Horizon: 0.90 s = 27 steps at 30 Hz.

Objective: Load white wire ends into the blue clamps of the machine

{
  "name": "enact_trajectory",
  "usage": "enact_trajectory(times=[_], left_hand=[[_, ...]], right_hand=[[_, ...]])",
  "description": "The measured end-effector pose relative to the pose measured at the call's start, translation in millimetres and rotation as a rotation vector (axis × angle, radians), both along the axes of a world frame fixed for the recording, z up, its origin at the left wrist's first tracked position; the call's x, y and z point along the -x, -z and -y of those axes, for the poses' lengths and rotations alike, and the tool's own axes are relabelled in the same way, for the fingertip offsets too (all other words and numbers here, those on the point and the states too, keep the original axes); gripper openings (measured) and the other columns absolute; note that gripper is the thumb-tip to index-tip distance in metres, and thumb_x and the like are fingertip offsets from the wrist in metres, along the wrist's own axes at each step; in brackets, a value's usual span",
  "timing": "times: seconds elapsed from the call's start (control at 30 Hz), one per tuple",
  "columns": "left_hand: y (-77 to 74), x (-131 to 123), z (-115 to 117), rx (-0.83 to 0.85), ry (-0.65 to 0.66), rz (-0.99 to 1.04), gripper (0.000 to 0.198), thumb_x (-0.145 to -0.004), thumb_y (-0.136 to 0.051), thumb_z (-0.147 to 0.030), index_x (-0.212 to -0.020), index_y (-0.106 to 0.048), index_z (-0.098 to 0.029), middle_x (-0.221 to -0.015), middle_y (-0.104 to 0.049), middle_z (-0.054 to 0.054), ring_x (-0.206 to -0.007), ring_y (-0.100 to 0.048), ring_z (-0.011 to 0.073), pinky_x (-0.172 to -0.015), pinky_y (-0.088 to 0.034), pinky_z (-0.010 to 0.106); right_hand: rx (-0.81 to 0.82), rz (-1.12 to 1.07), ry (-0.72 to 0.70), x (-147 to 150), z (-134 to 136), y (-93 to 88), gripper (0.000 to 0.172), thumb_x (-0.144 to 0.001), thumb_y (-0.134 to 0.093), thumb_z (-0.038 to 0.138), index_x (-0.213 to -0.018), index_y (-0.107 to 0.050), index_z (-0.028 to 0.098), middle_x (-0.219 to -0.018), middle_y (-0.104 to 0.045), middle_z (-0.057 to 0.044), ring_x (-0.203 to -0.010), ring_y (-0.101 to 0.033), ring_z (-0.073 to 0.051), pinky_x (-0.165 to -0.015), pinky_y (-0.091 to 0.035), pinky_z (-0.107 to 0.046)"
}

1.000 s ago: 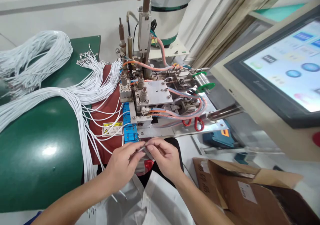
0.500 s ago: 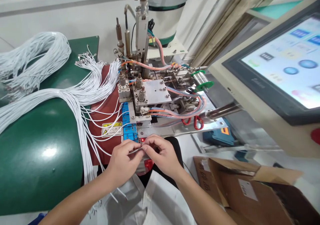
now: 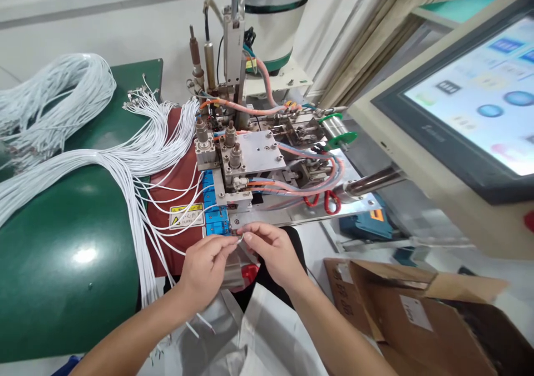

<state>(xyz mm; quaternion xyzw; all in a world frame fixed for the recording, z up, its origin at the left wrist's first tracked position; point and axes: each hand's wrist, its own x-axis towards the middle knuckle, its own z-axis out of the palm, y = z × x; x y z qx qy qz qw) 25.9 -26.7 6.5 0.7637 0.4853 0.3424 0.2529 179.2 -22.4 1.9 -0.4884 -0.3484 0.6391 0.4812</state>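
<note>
My left hand point(image 3: 203, 267) is closed in a pinch near the front end of the machine. Between its thumb and forefinger is a white cable, and the cable's end point(image 3: 240, 241) pokes out past the fingertips with thin wires showing. My right hand point(image 3: 273, 251) pinches at those thin wires, thumb against forefinger. Just beyond both hands is a row of blue clamps point(image 3: 216, 218), with several white cables point(image 3: 183, 189) running into it from the left. A large bundle of white cables point(image 3: 100, 156) lies to the left and hangs down beside my left forearm.
A green mat point(image 3: 62, 253) carries the bundle and another coil of cables point(image 3: 79, 87). Metal machinery point(image 3: 256, 153) with hoses and a wire spool point(image 3: 336, 131) stands ahead. A touchscreen panel point(image 3: 467, 103) juts in at right, above an open cardboard box point(image 3: 417, 309).
My hands have drawn slightly apart, and the cable's end with its thin wires now shows between the fingertips. The view has shifted slightly.
</note>
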Motion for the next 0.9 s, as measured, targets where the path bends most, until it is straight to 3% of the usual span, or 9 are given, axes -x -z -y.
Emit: enact_trajectory(times=[0.13, 0.4, 0.7, 0.9], left_hand=[[1.5, 1, -2, 0.242, -0.004, 0.137, 0.016, -0.082, -0.051, -0.018, -0.083, -0.066, -0.016, -0.073, -0.068, 0.003, -0.063, -0.062, 0.0111, -0.061, -0.052, 0.02], [-7.9, -1, -4, 0.349, -0.02, 0.137, 0.011, -0.074, -0.06, -0.021, -0.078, -0.068, -0.014, -0.069, -0.066, 0.003, -0.062, -0.059, 0.0118, -0.061, -0.048, 0.021], [-2.8, -3, -3, 0.611, -0.158, 0.333, 0.015, -0.078, -0.056, -0.026, -0.082, -0.066, -0.015, -0.071, -0.067, 0.001, -0.06, -0.06, 0.0098, -0.059, -0.049, 0.019], [-4.6, -5, -2, 0.65, -0.186, 0.421, 0.015, -0.078, -0.056, -0.027, -0.081, -0.064, -0.015, -0.075, -0.067, 0.001, -0.059, -0.059, 0.009, -0.059, -0.049, 0.018]], right_hand=[[-0.028, 0.029, -0.042, -2, -2, -2.1, 0.014, -0.067, -0.063, 0.028, -0.062, -0.058, 0.016, -0.052, -0.049, 0.004, -0.045, -0.038, -0.006, -0.045, -0.034, -0.02], [-0.158, 0.279, -0.002, 4, 2, -0.8, 0.012, -0.072, -0.058, 0.023, -0.063, -0.058, 0.015, -0.061, -0.052, 0.001, -0.054, -0.045, -0.009, -0.049, -0.037, -0.02], [0.033, 0.041, 0.177, 21, 7, 0.1, 0.017, -0.069, -0.06, 0.028, -0.059, -0.056, 0.015, -0.051, -0.051, 0.004, -0.047, -0.042, -0.007, -0.048, -0.037, -0.02], [-0.046, 0.181, 0.234, 25, 9, 5.3, 0.015, -0.072, -0.058, 0.026, -0.061, -0.057, 0.016, -0.057, -0.056, 0.001, -0.052, -0.049, -0.01, -0.051, -0.041, -0.022]])
